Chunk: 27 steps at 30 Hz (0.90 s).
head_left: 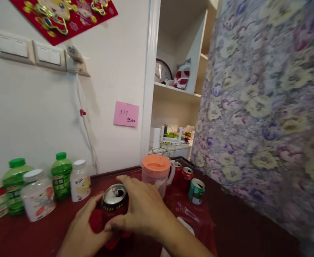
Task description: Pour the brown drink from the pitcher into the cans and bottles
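A dark red drink can (115, 196) with a silver top stands upright between my two hands near the front of the table. My left hand (86, 228) wraps its left side, thumb across the front. From the right, my right hand (143, 207) curls round the same can, its fingers at the far side and its thumb in front. The ring tab shows on the lid. Just behind my right hand is a clear pitcher (153, 176) with an orange lid (157, 162). The can's lower part is partly hidden by my hands.
Green bottles (62, 178) and white-capped jars (80, 184) stand at the left by the wall. Red cans (186, 180) and a green can (196, 192) stand right of the pitcher. A floral curtain (261, 107) hangs along the right. A white cord (84, 125) runs down the wall.
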Each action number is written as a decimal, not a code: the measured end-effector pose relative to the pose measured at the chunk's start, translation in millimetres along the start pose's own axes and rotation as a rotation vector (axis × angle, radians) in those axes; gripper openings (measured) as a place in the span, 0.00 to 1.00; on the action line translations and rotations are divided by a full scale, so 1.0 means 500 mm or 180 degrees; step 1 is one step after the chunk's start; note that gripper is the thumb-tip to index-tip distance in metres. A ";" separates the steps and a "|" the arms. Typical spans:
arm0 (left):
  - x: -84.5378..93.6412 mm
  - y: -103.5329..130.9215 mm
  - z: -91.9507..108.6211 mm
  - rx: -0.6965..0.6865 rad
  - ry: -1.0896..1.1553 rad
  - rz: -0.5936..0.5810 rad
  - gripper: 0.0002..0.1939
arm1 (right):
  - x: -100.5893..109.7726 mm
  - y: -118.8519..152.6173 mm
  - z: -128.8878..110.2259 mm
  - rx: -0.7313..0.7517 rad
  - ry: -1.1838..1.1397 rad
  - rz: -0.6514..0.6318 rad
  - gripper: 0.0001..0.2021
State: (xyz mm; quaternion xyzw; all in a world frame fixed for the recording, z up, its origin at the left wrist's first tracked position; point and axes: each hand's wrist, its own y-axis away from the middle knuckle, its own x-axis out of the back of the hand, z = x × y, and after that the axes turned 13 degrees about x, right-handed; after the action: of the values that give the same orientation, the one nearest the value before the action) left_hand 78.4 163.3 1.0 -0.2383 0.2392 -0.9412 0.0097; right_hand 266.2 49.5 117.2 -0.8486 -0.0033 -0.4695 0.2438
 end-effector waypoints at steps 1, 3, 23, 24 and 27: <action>-0.003 0.002 -0.003 -0.0011 -0.0012 0.0008 0.33 | -0.002 0.006 0.001 0.0003 -0.0018 0.0008 0.53; -0.009 0.008 -0.005 -0.0050 -0.0010 -0.0039 0.32 | -0.006 0.016 0.002 0.0013 -0.0018 0.0039 0.52; -0.016 0.071 0.046 -0.0222 0.0298 -0.0831 0.46 | 0.113 0.189 0.008 -0.0787 0.0183 0.0961 0.34; -0.020 0.073 0.046 -0.0191 0.0327 -0.0775 0.45 | 0.126 0.201 0.017 -0.0905 0.0315 0.0946 0.34; -0.029 0.078 0.044 -0.0154 0.0357 -0.0728 0.42 | 0.156 0.230 0.052 -0.1306 0.0711 0.0836 0.35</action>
State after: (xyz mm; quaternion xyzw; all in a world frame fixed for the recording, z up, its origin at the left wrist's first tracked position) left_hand 97.6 120.9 -6.0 -0.2112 0.2334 -0.9420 -0.1168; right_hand 357.3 -58.4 120.8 -0.8164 0.2290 -0.5154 0.1243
